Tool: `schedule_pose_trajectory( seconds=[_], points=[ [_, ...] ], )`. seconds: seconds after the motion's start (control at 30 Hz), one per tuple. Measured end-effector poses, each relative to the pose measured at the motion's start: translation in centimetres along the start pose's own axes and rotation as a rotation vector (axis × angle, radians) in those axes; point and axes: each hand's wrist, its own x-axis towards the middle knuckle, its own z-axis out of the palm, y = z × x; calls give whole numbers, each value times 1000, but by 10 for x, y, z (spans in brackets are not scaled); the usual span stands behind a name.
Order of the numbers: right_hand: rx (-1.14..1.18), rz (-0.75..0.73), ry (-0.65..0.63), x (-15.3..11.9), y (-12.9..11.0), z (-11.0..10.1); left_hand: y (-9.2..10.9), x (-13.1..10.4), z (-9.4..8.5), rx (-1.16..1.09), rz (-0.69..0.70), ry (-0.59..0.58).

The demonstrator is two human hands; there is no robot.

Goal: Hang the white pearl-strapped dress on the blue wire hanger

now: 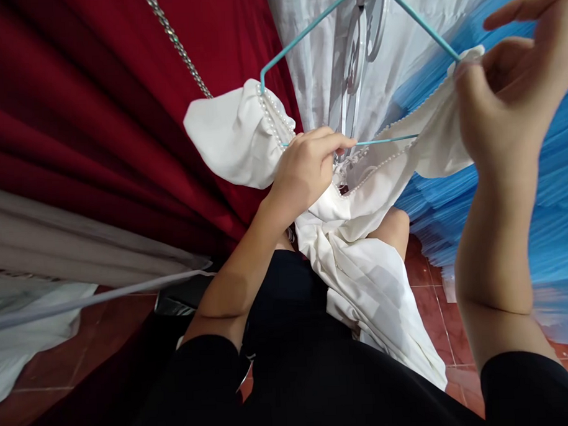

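At far left, a pale drape (pixel 70 230) hangs beneath folds of red fabric (pixel 122 107), across which a jewelled strand (pixel 178 49) descends obliquely. Next, one puffed sleeve of the white garment (pixel 372 263) extends leftward, its pearl-edged inner border lying just beside the left end of the teal hanger (pixel 306 34).

The left hand (pixel 305 165) lies between this sleeve and the neckline, over the upper part of the garment; its fingers are closed around the hanger's lower bar. The garment spreads to both sides of this hand and falls below it. Its beaded neckline faces the top of the view; its long axis runs from the hanger downward and slightly to the right, past a knee (pixel 394 228), the gathered skirt pointing toward the lower right above the red tiled floor (pixel 419 267).

Behind the hanger stands a white metal frame (pixel 362 42) before white fabric (pixel 313 56).

At right, the second shoulder slants upward to the right hand (pixel 508 99), which pinches its edge at the hanger's right corner, thumb in front, index finger raised clear. The garment lies to the left of and below this hand. Layered blue tulle (pixel 558 209) fills the far right.
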Motion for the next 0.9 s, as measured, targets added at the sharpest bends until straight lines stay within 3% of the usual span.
schedule_pose_trajectory(
  seconds=[0.1,0.2,0.37,0.47,0.6,0.7,0.8,0.9],
  points=[
    [175,-250,130,-15,-6,13,-2,0,-1,70,-9,-1],
    [137,-336,98,-34,-9,25,-2,-1,-2,112,-23,-1],
    [-23,-306,-255,-66,3,61,0,-3,-1,142,-31,11],
    [-132,-257,-229,-83,10,82,0,-7,-1,156,-17,22],
    [-103,-217,-132,-90,5,89,2,-9,-5,99,40,53],
    [-65,-229,-84,-85,4,88,2,-9,-11,80,90,256],
    [-44,-281,-31,-82,8,89,-8,-10,-23,266,92,524],
    [-28,-338,17,-82,13,90,-29,-7,-39,373,184,651]
  ],
)
